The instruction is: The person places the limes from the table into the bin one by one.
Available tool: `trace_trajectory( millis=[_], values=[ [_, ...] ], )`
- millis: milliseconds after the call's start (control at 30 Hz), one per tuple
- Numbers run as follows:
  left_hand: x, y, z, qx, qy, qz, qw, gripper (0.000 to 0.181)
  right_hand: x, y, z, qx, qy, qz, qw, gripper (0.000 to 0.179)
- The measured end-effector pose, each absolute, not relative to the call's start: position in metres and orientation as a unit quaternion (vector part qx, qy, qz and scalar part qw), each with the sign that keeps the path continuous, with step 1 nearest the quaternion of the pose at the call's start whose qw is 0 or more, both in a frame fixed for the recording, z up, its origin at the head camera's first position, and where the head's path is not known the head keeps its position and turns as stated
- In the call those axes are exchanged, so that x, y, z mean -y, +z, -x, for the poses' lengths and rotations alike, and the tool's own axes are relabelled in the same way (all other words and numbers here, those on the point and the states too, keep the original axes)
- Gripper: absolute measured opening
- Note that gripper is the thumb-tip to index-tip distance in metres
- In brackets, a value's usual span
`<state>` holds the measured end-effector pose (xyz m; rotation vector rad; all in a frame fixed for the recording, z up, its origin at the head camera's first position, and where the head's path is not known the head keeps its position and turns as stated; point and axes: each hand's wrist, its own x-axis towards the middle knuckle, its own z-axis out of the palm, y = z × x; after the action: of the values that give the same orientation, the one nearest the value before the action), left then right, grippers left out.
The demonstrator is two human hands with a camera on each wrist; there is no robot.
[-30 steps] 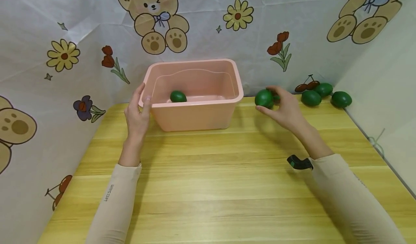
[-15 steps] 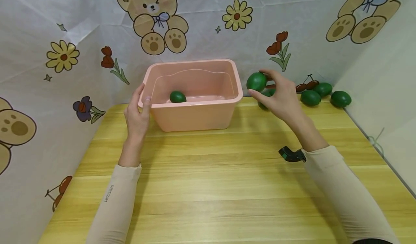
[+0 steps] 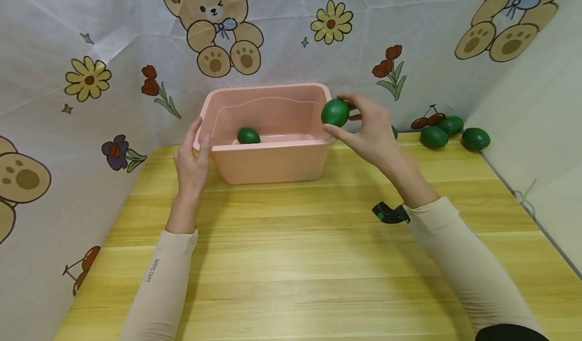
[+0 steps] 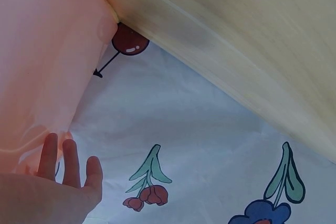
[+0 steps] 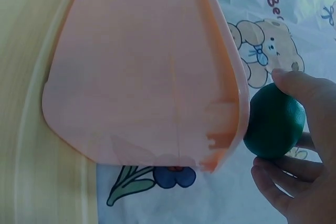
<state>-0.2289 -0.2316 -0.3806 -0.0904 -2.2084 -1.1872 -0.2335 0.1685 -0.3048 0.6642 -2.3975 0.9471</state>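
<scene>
A pink plastic bin stands against the back cloth, with one green lime lying inside. My left hand holds the bin's left rim near the front corner, thumb over the rim and fingers along the outside. In the left wrist view, fingers of that hand stand fairly straight beside the bin wall. Between thumb and fingers, my right hand grips another lime at the bin's right rim, above the table. The right wrist view shows this held lime beside the rim edge.
Several more limes lie at the back right of the wooden table, among them a lime and a lime near the right wall. One lime is mostly hidden behind my right hand. A printed cloth hangs behind.
My right hand has lifted a lime off the table and carried it left to the bin's right rim. My left hand and the bin have stayed put.
</scene>
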Motion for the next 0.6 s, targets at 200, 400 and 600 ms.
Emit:
trace_trajectory(
  millis=[200,400,600],
  values=[
    [0.232,-0.38,0.228,0.839,-0.451,0.028,0.304,0.057,-0.153,-0.308,0.236,0.871,0.337,-0.272,0.232,0.064],
    [0.232,-0.381,0.228,0.836,-0.453,0.036,0.307,0.057,-0.146,-0.312,0.237,0.876,0.333,-0.279,0.209,0.064],
    [0.233,-0.381,0.229,0.834,-0.45,0.038,0.317,0.058,-0.147,-0.315,0.238,0.886,0.319,-0.277,0.19,0.047]
  ],
)
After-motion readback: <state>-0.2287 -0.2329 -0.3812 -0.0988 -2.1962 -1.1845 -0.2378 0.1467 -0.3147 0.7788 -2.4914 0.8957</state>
